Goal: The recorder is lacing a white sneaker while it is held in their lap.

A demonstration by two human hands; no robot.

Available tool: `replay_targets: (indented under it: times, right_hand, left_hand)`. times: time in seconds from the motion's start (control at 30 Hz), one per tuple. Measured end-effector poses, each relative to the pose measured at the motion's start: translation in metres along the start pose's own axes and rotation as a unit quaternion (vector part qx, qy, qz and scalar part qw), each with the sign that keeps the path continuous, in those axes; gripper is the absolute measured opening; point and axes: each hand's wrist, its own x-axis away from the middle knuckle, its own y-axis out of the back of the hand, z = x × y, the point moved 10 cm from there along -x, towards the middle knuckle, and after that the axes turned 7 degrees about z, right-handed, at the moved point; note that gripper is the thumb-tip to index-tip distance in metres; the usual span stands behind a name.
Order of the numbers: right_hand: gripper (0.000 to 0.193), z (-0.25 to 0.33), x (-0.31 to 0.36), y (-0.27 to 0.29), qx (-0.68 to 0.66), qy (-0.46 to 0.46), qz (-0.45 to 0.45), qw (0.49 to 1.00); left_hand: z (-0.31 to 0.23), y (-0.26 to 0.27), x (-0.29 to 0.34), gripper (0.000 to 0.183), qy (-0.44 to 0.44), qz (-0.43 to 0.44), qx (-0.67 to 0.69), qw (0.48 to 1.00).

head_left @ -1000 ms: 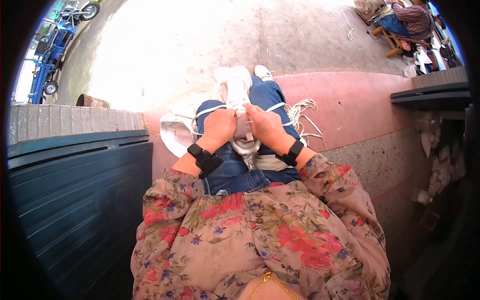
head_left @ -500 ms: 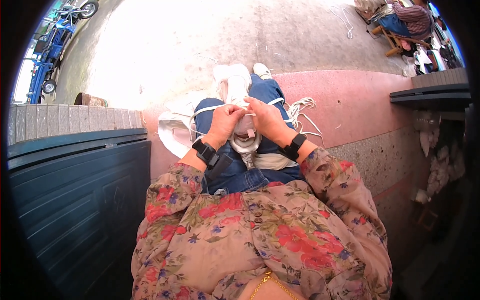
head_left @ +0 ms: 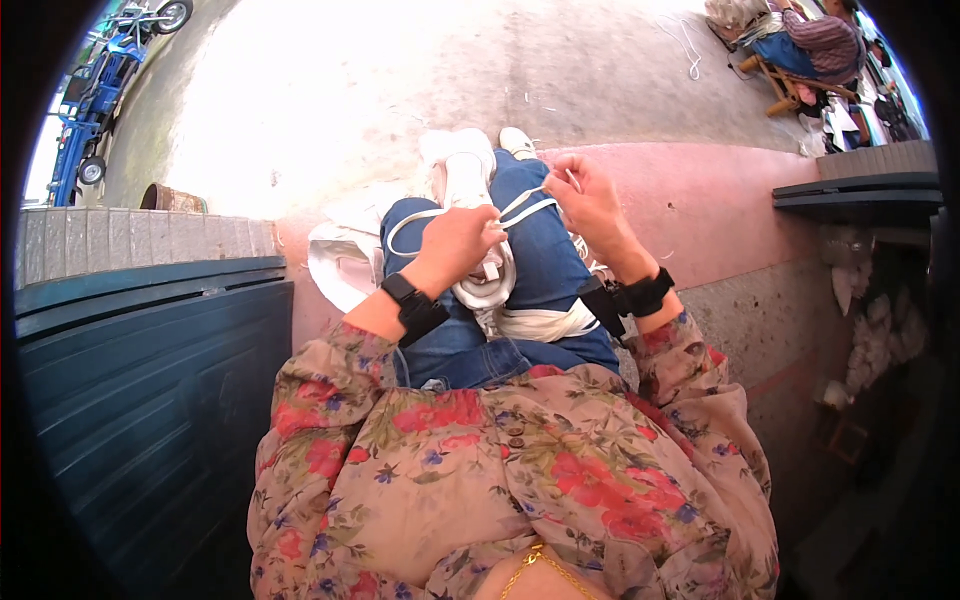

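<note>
A white shoe (head_left: 466, 180) lies across my lap between my thighs, toe pointing away and heel opening towards me. My left hand (head_left: 450, 243) is closed over its lacing area, thumb and fingers pressed together; the eyelets beneath are mostly hidden. Up and to the right, my right hand (head_left: 597, 212) pinches a white shoelace (head_left: 521, 206), which runs taut from the shoe to my fingertips. Another length of lace loops out left of the shoe over my knee. A bundle of white laces (head_left: 550, 322) rests on my lap below the heel.
White material (head_left: 335, 262) lies beside my left leg. Dark blue panels (head_left: 150, 370) stand on the left, with a rusty bucket (head_left: 172, 198) beyond. A blue vehicle (head_left: 95, 110) is far left. At far right, another person (head_left: 822, 45) sits by a wooden chair (head_left: 780, 85).
My right hand has moved away from the shoe, up and to the right, drawing the lace out with it. My left hand stays at the shoe, now closed over the lacing.
</note>
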Motion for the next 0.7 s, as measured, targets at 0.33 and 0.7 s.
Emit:
replay_targets:
  times: [0.33,0.7]
  right_hand:
    - [0.02,-0.076,0.019,-0.024,-0.014,-0.192,0.114,0.975]
    - [0.016,-0.053,0.006,-0.07,0.216,-0.015,0.103,0.971]
  left_hand:
    - [0.007,0.016,0.046,0.022,-0.068,-0.126,-0.019,0.99]
    - [0.006,0.014,0.053,0.026,-0.051,-0.163,0.042,0.984]
